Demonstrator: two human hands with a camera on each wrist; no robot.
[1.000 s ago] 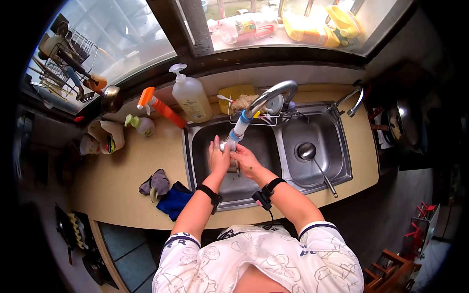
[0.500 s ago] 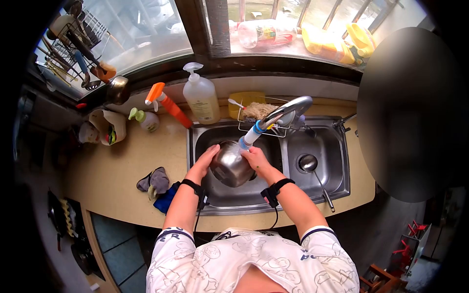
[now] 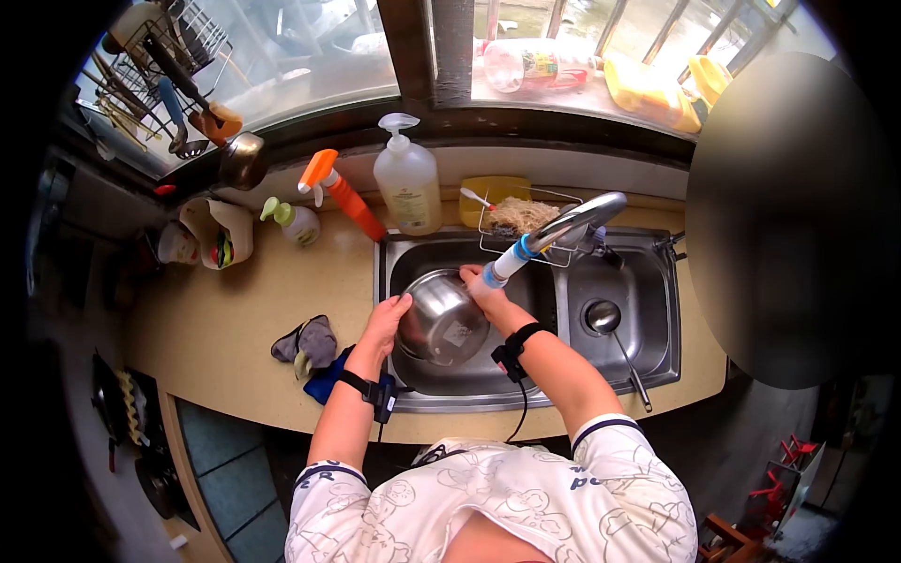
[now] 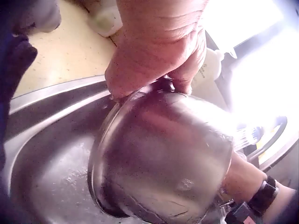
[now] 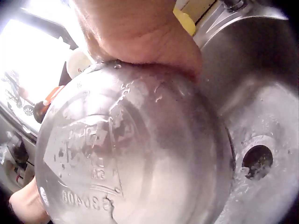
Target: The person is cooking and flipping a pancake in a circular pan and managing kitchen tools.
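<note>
A wet stainless steel bowl [image 3: 444,319] is held tilted over the left sink basin [image 3: 511,366], its outer base with stamped marks [image 5: 93,154] turned toward me. My left hand [image 3: 383,324] grips its rim on the left; in the left wrist view the left hand [image 4: 156,51] has fingers and thumb on either side of the rim. My right hand [image 3: 486,289] holds the bowl's far right edge, just under the faucet spout [image 3: 507,266]. The right hand's fingertips are hidden behind the bowl [image 5: 135,154] in the right wrist view.
A ladle [image 3: 603,317] lies in the right basin. Behind the sink stand a wire rack [image 3: 530,246], a pump bottle [image 3: 408,183] and an orange spray bottle [image 3: 343,195]. Grey and blue cloths [image 3: 314,347] lie left of the sink. Water runs near the drain [image 5: 257,162].
Earlier both hands were together under the spout. The bowl then came into view between them, and it now leans with its base more toward me. The left hand has shifted along its rim.
</note>
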